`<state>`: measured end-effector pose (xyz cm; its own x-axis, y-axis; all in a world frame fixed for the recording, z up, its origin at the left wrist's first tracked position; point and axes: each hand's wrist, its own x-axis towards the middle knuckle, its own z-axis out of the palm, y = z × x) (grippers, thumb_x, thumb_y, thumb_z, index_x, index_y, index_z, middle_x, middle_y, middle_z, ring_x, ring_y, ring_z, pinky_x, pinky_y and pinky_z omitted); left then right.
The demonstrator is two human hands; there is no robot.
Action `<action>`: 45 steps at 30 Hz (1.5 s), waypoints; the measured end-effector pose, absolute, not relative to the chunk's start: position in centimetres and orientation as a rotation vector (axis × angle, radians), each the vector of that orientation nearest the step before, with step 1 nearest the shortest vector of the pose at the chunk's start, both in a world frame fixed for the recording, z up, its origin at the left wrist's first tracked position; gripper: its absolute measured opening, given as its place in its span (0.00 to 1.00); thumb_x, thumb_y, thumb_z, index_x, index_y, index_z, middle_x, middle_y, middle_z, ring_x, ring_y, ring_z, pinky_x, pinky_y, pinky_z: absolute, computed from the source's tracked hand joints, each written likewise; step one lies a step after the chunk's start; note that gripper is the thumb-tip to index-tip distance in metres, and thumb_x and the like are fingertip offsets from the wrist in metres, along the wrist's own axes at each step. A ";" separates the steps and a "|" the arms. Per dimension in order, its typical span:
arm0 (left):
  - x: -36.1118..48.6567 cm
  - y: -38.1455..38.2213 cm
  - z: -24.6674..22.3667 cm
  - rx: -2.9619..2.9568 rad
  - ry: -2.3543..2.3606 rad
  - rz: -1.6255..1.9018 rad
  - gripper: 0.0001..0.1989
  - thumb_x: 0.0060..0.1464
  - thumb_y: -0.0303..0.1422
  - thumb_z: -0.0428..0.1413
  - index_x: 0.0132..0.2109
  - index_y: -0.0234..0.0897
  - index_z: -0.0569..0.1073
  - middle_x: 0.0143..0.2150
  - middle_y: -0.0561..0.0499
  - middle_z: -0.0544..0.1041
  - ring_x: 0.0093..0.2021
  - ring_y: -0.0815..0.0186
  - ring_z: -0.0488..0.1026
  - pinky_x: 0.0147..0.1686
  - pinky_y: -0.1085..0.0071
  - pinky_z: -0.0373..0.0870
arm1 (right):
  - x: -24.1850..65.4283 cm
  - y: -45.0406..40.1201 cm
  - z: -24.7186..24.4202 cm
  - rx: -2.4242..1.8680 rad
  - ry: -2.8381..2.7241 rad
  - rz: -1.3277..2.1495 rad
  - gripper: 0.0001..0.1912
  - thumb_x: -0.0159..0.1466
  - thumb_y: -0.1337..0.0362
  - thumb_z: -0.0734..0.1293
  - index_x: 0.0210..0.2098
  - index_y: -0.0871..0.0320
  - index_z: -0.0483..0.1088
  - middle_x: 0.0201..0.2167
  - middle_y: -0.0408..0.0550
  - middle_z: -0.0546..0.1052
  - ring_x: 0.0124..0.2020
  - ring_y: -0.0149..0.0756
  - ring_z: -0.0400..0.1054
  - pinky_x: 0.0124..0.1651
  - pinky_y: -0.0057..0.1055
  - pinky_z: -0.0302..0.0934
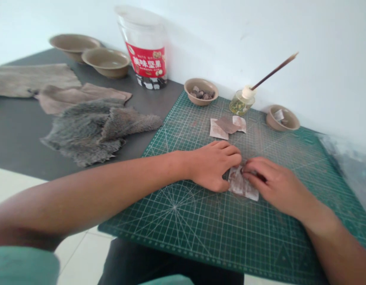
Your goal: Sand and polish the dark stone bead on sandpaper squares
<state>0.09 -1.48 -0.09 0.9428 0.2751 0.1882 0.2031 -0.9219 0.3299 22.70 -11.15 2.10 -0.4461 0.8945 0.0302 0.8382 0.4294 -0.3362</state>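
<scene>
Likely a craft workshop: 1 gridded cutting mat (206, 233), fur (84, 124).

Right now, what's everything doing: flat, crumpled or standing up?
Stained sheet: partly hidden
Left hand: thumb and forefinger apart
Right hand: fingers curled over sheet
Loose scraps: overlapping
Left small bowl: upright, holding dark lumps
Right small bowl: upright, holding pieces
Bottle: upright
Stick: slanting upward
Clear tub: upright
Larger bowls: upright
Grey fur: rumpled
Pink cloth: rumpled
Grey cloth: spread
Mat: flat

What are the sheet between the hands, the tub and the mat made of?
Sheet: maybe paper or thin cloth, matte, since it's creased and stained. Tub: probably clear plastic, smooth, since it's see-through. Mat: likely plastic, dull, with a printed grid.
</scene>
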 end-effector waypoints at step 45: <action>0.2 -1.4 -0.1 2.785 0.361 0.340 0.21 0.49 0.40 0.59 0.48 0.36 0.69 0.58 0.40 0.70 0.57 0.49 0.66 0.58 0.55 0.62 | 22.4 -11.0 2.5 -1.514 -2.520 0.431 0.05 0.72 0.64 0.62 0.42 0.53 0.70 0.45 0.46 0.76 0.43 0.38 0.73 0.45 0.36 0.66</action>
